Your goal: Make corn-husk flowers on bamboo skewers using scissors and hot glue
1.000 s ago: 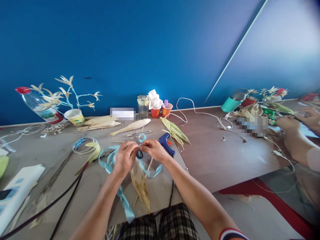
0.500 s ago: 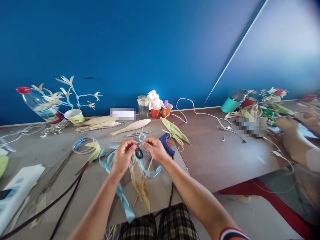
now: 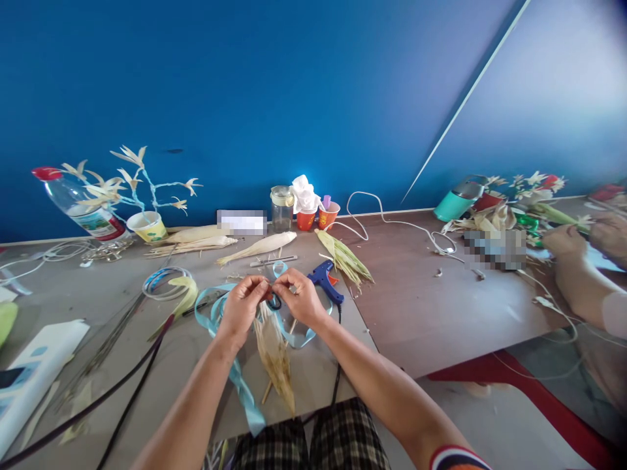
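My left hand [image 3: 243, 304] and my right hand [image 3: 300, 296] meet over the table, fingers pinched together at the top of a dried corn husk piece [image 3: 275, 360] that hangs down toward me. What the fingertips pinch is too small to make out. A light blue ribbon [image 3: 215, 320] loops under both hands and trails toward my lap. Black scissor handles [image 3: 274, 302] show between the hands. A blue glue gun [image 3: 324, 277] lies just right of my right hand.
Corn husks [image 3: 344, 257], a glass jar [image 3: 281, 209], orange cups [image 3: 327, 214], a yellow cup with a husk-flower branch [image 3: 147, 225] and a plastic bottle [image 3: 83, 212] stand along the blue wall. Black cables [image 3: 122, 385] cross the left. Another person's hands [image 3: 578, 251] work at far right.
My two hands have drawn closer together above the husk; half a second ago they were slightly apart. Little else has shifted.
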Demonstrator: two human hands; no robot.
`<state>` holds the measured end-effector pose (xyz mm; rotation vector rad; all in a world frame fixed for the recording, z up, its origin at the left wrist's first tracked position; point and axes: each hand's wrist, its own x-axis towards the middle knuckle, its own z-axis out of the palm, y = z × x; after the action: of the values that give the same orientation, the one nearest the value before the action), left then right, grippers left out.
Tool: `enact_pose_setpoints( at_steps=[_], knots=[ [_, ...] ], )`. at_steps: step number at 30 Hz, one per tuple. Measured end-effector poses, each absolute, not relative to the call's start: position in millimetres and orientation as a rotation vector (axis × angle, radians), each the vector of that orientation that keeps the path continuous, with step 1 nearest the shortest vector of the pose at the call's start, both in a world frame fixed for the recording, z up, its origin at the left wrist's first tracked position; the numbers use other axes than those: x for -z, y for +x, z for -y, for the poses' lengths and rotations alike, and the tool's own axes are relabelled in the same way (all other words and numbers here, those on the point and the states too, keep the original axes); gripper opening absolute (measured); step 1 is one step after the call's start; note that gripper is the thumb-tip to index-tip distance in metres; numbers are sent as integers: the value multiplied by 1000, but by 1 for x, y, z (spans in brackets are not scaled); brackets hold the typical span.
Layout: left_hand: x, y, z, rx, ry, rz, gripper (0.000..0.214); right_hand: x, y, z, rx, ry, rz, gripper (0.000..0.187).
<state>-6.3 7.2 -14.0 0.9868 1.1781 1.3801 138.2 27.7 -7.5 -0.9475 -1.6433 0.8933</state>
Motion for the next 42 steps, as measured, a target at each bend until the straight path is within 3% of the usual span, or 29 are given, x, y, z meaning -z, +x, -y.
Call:
enact_pose_setpoints(
  at_steps=[7,13,26,33,37,42],
  knots=[
    [6,1,-4,-1324,893,-1117,30,6,139,-25,-577,-976,1748,13],
    [14,0,-6,-1346,906,-1069,26,6,138,-23,-550,-1014,1788,12],
    [-9,-1,1,-1138,1246,-1179,28,6,150,-34,-1157,-794,1603,22],
    [-4,-5,-1,-1046,1325,-1158,23,4,146,-33,-1438,-731,1502,12],
    [-6,-10,-3,-1141,1295,-1235,26,3,147,-35,-1444,-764,1424,12],
    [2,-30,-14,-1309,1576,-1751,20,2,151,-39,-1302,-873,1386,14]
  ],
)
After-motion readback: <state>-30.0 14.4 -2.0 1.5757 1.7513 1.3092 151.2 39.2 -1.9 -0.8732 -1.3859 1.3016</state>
